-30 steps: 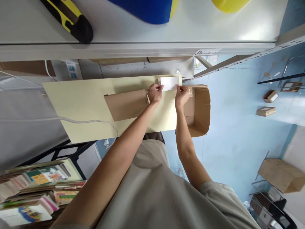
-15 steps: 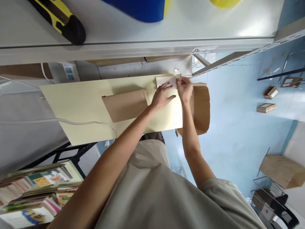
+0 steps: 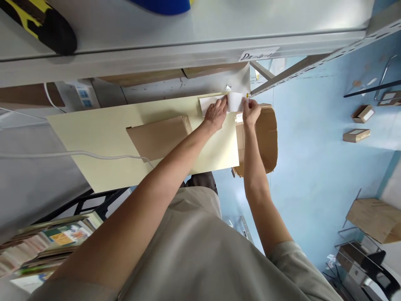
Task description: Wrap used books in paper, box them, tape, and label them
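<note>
A white paper sheet (image 3: 235,101) lies along the far right edge of the pale yellow board (image 3: 103,138); its right part is lifted and curled back. My left hand (image 3: 216,113) lies on the sheet with fingers stretched out, pressing it against the board. At the sheet's right end, my right hand (image 3: 251,112) pinches the raised paper between thumb and fingers, just past the board's corner. Left of my hands, a flat brown cardboard box (image 3: 159,136) rests on the board.
A metal shelf (image 3: 200,42) crosses above, carrying a yellow-black utility knife (image 3: 53,29). Below the board's right side stands an open cardboard carton (image 3: 266,138). A cable (image 3: 94,155) runs over the board. Books (image 3: 59,238) are stacked lower left.
My right hand has moved right, drawing the paper's end up and out so more of it is raised. My left hand has shifted slightly right and now lies flatter on the sheet.
</note>
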`<act>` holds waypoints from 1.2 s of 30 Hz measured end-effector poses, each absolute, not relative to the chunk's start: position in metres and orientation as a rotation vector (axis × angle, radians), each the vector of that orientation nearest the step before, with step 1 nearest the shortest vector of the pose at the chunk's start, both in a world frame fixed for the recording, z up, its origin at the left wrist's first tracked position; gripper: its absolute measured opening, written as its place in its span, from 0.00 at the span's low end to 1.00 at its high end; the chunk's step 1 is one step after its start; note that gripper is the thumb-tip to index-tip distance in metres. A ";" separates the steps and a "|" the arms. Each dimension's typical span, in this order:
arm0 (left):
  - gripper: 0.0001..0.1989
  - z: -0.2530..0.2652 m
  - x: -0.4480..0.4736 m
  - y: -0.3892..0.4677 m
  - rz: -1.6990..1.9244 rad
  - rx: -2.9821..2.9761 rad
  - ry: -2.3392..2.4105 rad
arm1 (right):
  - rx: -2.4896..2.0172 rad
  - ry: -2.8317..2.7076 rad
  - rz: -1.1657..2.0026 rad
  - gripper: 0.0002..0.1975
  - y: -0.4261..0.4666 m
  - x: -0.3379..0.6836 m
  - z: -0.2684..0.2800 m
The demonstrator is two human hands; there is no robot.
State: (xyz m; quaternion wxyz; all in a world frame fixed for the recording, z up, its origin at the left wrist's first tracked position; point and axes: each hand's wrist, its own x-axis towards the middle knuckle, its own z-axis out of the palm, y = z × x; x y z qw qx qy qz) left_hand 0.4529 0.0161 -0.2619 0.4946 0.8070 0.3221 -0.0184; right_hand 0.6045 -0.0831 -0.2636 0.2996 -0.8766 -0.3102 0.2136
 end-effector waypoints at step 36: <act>0.14 -0.024 0.092 -0.058 0.582 1.080 0.969 | -1.541 -0.669 1.193 0.33 -0.090 0.351 -0.051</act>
